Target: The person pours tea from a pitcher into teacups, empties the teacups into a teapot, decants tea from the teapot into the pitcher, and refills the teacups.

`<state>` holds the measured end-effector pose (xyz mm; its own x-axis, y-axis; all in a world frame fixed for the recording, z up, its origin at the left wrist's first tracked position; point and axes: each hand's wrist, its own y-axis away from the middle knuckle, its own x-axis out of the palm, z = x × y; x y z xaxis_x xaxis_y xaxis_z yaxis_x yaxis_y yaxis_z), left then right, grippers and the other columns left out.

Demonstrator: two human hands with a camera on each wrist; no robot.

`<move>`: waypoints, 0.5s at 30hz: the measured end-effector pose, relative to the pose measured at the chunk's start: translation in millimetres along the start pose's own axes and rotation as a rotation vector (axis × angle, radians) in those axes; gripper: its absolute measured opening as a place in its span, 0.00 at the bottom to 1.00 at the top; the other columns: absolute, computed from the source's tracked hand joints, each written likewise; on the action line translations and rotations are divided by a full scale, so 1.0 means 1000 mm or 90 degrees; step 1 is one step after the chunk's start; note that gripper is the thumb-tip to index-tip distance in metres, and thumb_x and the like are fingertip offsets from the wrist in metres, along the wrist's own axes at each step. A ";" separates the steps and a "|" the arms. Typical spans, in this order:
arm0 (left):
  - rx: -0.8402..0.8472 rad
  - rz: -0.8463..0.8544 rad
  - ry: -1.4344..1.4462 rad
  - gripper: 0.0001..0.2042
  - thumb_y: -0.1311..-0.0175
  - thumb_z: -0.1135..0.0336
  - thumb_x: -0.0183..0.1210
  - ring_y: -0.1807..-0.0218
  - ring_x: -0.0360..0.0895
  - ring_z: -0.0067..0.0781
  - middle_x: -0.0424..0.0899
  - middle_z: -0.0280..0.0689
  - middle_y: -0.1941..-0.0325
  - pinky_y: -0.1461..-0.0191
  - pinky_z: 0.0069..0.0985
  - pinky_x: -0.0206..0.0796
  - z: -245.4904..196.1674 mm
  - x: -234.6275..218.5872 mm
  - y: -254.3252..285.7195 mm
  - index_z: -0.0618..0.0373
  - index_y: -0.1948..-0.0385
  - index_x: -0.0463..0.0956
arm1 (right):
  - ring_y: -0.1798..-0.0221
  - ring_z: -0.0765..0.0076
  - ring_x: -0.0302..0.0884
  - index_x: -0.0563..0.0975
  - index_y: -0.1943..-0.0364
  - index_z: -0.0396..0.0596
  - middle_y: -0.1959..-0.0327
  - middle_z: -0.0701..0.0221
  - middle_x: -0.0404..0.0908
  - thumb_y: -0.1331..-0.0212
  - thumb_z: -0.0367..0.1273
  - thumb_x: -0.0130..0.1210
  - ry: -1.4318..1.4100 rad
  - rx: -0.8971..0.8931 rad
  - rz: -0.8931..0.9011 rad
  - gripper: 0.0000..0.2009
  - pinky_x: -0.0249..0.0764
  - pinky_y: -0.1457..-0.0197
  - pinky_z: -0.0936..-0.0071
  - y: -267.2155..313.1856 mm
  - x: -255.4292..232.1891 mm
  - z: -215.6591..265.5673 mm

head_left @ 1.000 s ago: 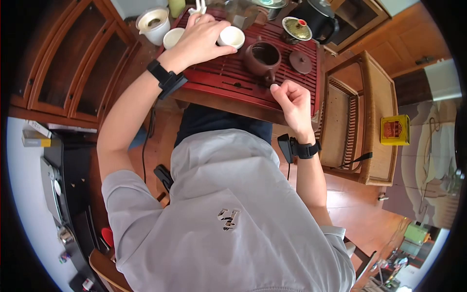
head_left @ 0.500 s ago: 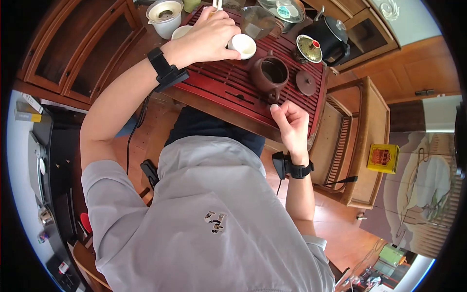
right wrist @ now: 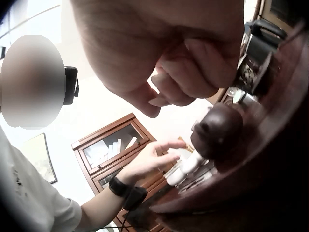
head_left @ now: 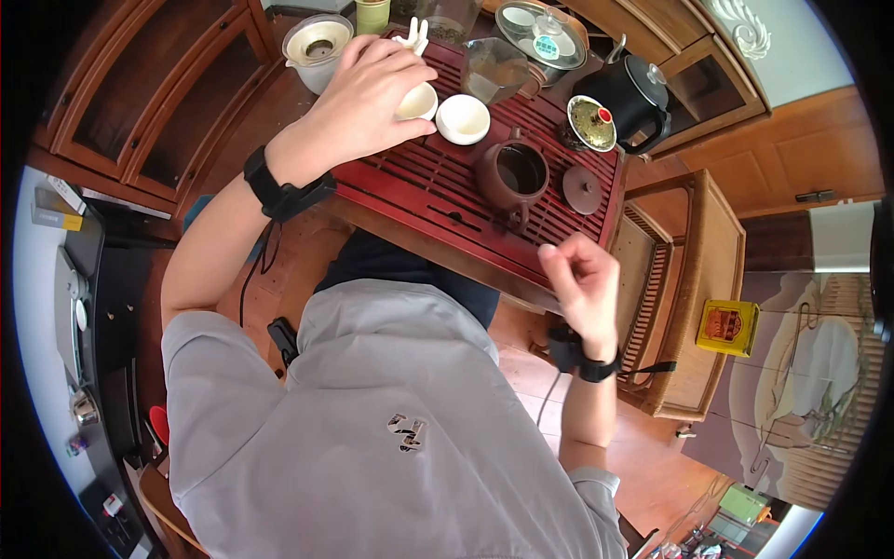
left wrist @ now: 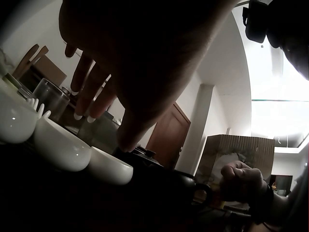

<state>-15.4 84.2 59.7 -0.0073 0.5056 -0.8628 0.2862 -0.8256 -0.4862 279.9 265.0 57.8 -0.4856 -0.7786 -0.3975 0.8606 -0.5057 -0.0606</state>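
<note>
My left hand (head_left: 372,102) is over the tea tray (head_left: 391,191), fingers extended and holding nothing. Its thumb lies in front of a white cup (head_left: 418,102), partly covered by the hand; a second white cup (head_left: 463,119) stands just to the right. In the left wrist view the fingers hang loose above and behind the white cups (left wrist: 111,166). My right hand (head_left: 585,289), slightly blurred, hovers by the tray's front right corner with curled fingers and nothing in them. The brown teapot (head_left: 514,172) stands lidless beyond it, its lid (head_left: 582,189) lying to the right.
A white strainer pot (head_left: 318,51) stands at the far left. Behind the cups are a white hand-shaped ornament (head_left: 414,35) and a glass pitcher (head_left: 494,70). A lidded bowl (head_left: 591,124) and a black kettle (head_left: 638,98) stand back right. Rightward is a wicker cart (head_left: 712,279) bearing a yellow tin (head_left: 727,327).
My left hand has left the right-hand white cup and moved left over the other one. My right hand has shifted right, away from the teapot. The head view has tilted slightly.
</note>
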 end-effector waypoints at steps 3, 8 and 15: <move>-0.015 0.038 -0.007 0.32 0.51 0.56 0.74 0.31 0.65 0.44 0.79 0.40 0.41 0.23 0.46 0.44 0.010 0.006 0.001 0.59 0.43 0.77 | 0.78 0.90 0.57 0.74 0.78 0.43 0.83 0.85 0.67 0.34 0.30 0.63 0.037 0.026 -0.023 0.14 0.54 0.77 0.82 -0.009 -0.023 0.001; -0.029 0.120 0.022 0.32 0.54 0.57 0.74 0.33 0.66 0.42 0.80 0.40 0.45 0.22 0.46 0.42 0.019 0.012 -0.007 0.59 0.44 0.77 | 0.78 0.90 0.56 0.74 0.77 0.42 0.84 0.84 0.66 0.34 0.30 0.63 0.129 0.044 -0.027 0.14 0.53 0.77 0.82 -0.012 -0.043 -0.003; -0.026 0.114 0.043 0.33 0.54 0.58 0.74 0.33 0.67 0.41 0.81 0.41 0.46 0.22 0.48 0.42 0.015 0.009 -0.004 0.59 0.42 0.77 | 0.77 0.90 0.57 0.74 0.77 0.42 0.83 0.84 0.67 0.34 0.30 0.63 0.102 0.056 -0.033 0.14 0.54 0.76 0.83 -0.018 -0.053 -0.006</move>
<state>-31.2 88.0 52.1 0.1112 0.3682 -0.9231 0.3160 -0.8937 -0.3184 291.3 317.7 74.6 -0.4926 -0.6851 -0.5367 0.8144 -0.5802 -0.0070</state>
